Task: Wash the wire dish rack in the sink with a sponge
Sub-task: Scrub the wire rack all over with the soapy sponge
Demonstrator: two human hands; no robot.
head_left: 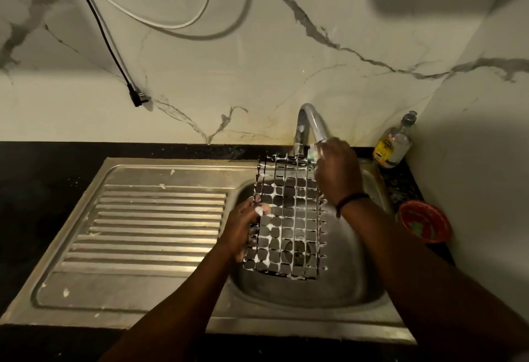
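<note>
- The ribbed drainboard (148, 218) on the left of the steel unit carries only flecks of foam; it probably stays free as the place to set the rack down to drip.
- The left hand (243, 227) grips the left edge of the wire dish rack (286, 218), its fingers (259, 208) curled round the wires with suds on them. This looks like the steadying hold, keeping the grid from swinging while the other hand scrubs.
- The rack is held tilted over the sink (369, 284), far edge up near the tap (310, 124), near edge low over the basin, so foam can run down into the drain. White lather fills many wire crossings.
- The right hand (335, 167) works at the rack's far right corner, just under the spout, fingers curled tight round a sponge (313, 155) of which only a pale sliver shows.
- On the dark desk to the right stand a soap bottle (392, 147) against the wall and a red bowl (423, 223) nearer, both within reach for more soap.
</note>
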